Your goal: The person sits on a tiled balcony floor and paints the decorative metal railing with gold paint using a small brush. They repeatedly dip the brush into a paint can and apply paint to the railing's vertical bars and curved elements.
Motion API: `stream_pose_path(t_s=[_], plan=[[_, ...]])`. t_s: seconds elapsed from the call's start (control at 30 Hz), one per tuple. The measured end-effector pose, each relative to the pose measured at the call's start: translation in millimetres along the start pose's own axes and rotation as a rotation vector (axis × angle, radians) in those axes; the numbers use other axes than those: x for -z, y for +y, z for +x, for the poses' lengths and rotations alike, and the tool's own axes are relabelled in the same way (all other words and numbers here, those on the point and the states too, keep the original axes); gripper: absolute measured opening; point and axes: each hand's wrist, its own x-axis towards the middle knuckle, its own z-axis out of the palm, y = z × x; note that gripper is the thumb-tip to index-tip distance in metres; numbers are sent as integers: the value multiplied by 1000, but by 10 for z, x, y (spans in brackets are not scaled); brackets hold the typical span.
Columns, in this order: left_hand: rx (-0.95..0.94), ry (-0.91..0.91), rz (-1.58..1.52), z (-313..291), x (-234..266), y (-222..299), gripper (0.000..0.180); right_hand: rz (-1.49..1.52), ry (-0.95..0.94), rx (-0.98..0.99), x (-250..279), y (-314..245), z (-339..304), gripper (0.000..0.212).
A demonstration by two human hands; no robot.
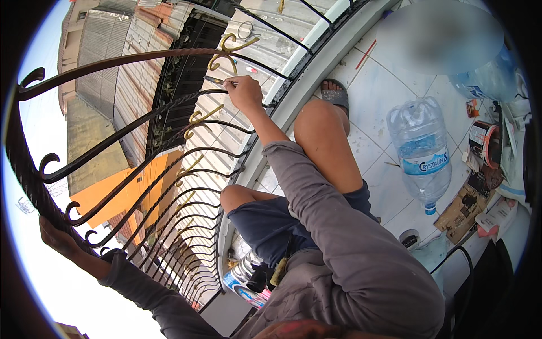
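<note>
My right hand (pixel 245 93) is closed round a slim paintbrush (pixel 214 81), its tip pointing left among the bars. It is beside a black wrought-iron railing (pixel 169 103) with curled bar ends. Just above the brush, a gold-coloured scroll (pixel 227 52) is fixed on a bar; similar gold scrolls run down the row. At the far left, my left hand (pixel 59 238) grips the railing's dark twisted top rail (pixel 36 192). Part of its fingers is hidden by the rail.
A large clear plastic bottle (pixel 420 152) lies on the white tiled floor (pixel 367 133), with a paint can (pixel 484 141) and stained cardboard (pixel 463 206) to its right. Another bottle (pixel 485 76) is farther back. Beyond the railing are metal roofs (pixel 104 45). A container (pixel 248 285) stands beside my leg.
</note>
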Motion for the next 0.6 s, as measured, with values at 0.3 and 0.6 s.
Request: stream_pose_path(t_s=[0.3,0.6], plan=[[4,-2,0,34,46,-66,58,-28,97,0,-16,36,34,22],[3,-5,-3,54,84,-111,59,130,-27,29,-82,28,94,25]])
